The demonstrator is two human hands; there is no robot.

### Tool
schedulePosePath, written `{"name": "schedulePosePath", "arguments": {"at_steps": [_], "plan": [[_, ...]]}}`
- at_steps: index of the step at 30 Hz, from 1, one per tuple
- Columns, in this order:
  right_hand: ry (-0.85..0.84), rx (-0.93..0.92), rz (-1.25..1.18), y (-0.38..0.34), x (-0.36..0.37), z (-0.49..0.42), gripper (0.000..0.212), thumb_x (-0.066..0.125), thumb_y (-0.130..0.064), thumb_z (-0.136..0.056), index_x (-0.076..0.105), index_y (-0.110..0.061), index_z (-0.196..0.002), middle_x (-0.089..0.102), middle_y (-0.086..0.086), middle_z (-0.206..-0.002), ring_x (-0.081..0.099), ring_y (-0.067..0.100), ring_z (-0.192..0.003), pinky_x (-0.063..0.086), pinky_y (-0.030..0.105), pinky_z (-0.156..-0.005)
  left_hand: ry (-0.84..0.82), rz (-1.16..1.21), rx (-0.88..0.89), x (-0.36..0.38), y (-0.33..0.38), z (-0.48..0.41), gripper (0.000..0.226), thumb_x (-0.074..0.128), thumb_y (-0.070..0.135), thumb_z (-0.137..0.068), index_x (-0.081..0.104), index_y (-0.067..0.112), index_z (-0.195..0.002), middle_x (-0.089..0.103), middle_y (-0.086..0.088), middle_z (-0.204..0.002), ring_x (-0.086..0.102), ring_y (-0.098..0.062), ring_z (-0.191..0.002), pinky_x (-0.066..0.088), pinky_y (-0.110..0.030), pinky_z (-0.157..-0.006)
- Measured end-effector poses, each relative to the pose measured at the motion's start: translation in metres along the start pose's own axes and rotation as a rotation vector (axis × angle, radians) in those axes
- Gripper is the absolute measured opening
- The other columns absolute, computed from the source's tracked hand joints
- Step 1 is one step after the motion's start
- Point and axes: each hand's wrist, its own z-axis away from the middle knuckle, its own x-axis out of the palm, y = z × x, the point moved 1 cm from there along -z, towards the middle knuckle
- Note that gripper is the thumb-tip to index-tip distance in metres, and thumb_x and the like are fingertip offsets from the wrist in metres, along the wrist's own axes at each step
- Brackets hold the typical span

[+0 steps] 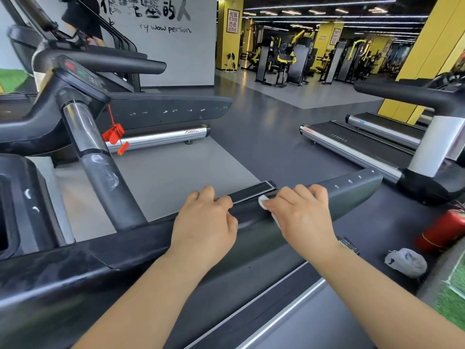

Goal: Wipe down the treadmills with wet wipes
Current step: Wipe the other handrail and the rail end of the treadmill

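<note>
Head view: the left hand (205, 217) curls its fingers over the top of the treadmill handrail (352, 192) and grips it. Just beside it the right hand (302, 215), fingers bent, holds a bunched white wet wipe (263, 203) against the handrail about midway along. Little of the wipe shows past the fingers, so it could likely snag on the edge of the black strip (254, 191) and slip free, leaving the far end unwiped.
</note>
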Motion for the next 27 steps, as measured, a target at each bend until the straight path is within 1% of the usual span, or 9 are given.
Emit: {"name": "schedulePosePath", "arguments": {"at_steps": [4, 7, 10, 13, 16, 18, 21, 24, 27], "plan": [[-0.072, 0.071, 0.037, 0.019, -0.002, -0.005, 0.033, 0.079, -0.001, -0.059, 0.068, -0.030, -0.071, 0.046, -0.004, -0.062, 0.041, 0.022, -0.055, 0.028, 0.036, -0.071, -0.013, -0.025, 0.000, -0.001, 0.001, 0.000, 0.036, 0.034, 0.028, -0.096, 0.057, 0.024, -0.123, 0.045, 0.001, -0.110, 0.040, -0.018, -0.102, 0.034, -0.023, -0.075], [-0.004, 0.097, -0.069, 0.001, -0.010, -0.012, 0.031, 0.076, -0.003, -0.058, 0.067, -0.031, -0.070, 0.047, -0.004, -0.059, 0.042, 0.022, -0.051, 0.028, 0.035, -0.067, -0.026, -0.029, -0.009, 0.000, 0.001, 0.001, 0.035, 0.035, 0.028, -0.096, 0.057, 0.023, -0.122, 0.044, 0.001, -0.110, 0.039, -0.018, -0.101, 0.037, -0.025, -0.073], [0.056, 0.022, -0.080, -0.022, -0.006, -0.005, 0.032, 0.070, -0.003, -0.066, 0.066, -0.032, -0.078, 0.046, -0.005, -0.061, 0.041, 0.020, -0.055, 0.030, 0.034, -0.069, -0.026, -0.037, -0.005, 0.000, 0.000, 0.000, 0.035, 0.036, 0.029, -0.095, 0.058, 0.023, -0.121, 0.044, 0.001, -0.109, 0.037, -0.017, -0.097, 0.040, -0.027, -0.077], [0.076, 0.025, -0.077, -0.006, 0.004, 0.003, 0.037, 0.073, -0.003, -0.069, 0.058, -0.032, -0.087, 0.049, -0.005, -0.064, 0.042, 0.021, -0.057, 0.033, 0.035, -0.069, -0.013, -0.021, 0.003, 0.002, -0.002, 0.001, 0.033, 0.039, 0.027, -0.095, 0.060, 0.022, -0.120, 0.045, 0.000, -0.105, 0.038, -0.018, -0.095, 0.041, -0.028, -0.076], [0.006, 0.087, 0.034, 0.022, 0.008, 0.006, 0.030, 0.073, -0.005, -0.068, 0.064, -0.032, -0.079, 0.046, -0.005, -0.063, 0.043, 0.023, -0.057, 0.030, 0.035, -0.070, 0.055, 0.014, 0.021, 0.005, -0.004, 0.002, 0.021, 0.056, 0.018, -0.085, 0.071, 0.013, -0.099, 0.052, -0.005, -0.088, 0.041, -0.020, -0.079, 0.042, -0.031, -0.061], [0.009, 0.198, -0.053, 0.032, 0.000, 0.004, 0.019, 0.068, -0.011, -0.075, 0.069, -0.030, -0.075, 0.050, -0.004, -0.062, 0.047, 0.025, -0.055, 0.026, 0.035, -0.069, 0.094, -0.002, 0.046, 0.007, -0.004, 0.001, 0.008, 0.068, 0.013, -0.073, 0.072, 0.012, -0.080, 0.052, -0.005, -0.074, 0.046, -0.022, -0.066, 0.036, -0.027, -0.049], [0.062, 0.238, -0.227, 0.016, -0.014, -0.009, 0.022, 0.051, -0.025, -0.085, 0.071, -0.030, -0.081, 0.055, -0.004, -0.065, 0.049, 0.024, -0.055, 0.025, 0.035, -0.068, 0.101, -0.024, 0.065, 0.008, -0.003, -0.001, 0.009, 0.075, 0.011, -0.065, 0.070, 0.013, -0.072, 0.051, -0.004, -0.068, 0.049, -0.023, -0.059, 0.032, -0.025, -0.044], [0.049, 0.111, -0.188, -0.016, -0.007, -0.010, 0.013, 0.065, -0.020, -0.079, 0.070, -0.031, -0.081, 0.054, -0.007, -0.064, 0.048, 0.021, -0.056, 0.028, 0.034, -0.070, 0.110, -0.038, 0.056, 0.011, -0.005, -0.001, 0.007, 0.071, 0.012, -0.068, 0.071, 0.013, -0.076, 0.052, -0.005, -0.070, 0.051, -0.025, -0.062, 0.032, -0.025, -0.048], [0.051, 0.072, -0.136, -0.011, 0.005, -0.001, 0.021, 0.074, -0.012, -0.072, 0.069, -0.031, -0.079, 0.051, -0.008, -0.063, 0.045, 0.020, -0.056, 0.031, 0.034, -0.069, 0.108, -0.054, 0.001, 0.008, -0.002, 0.001, 0.020, 0.056, 0.019, -0.084, 0.071, 0.015, -0.097, 0.053, -0.005, -0.086, 0.050, -0.025, -0.080, 0.035, -0.028, -0.059]]}}
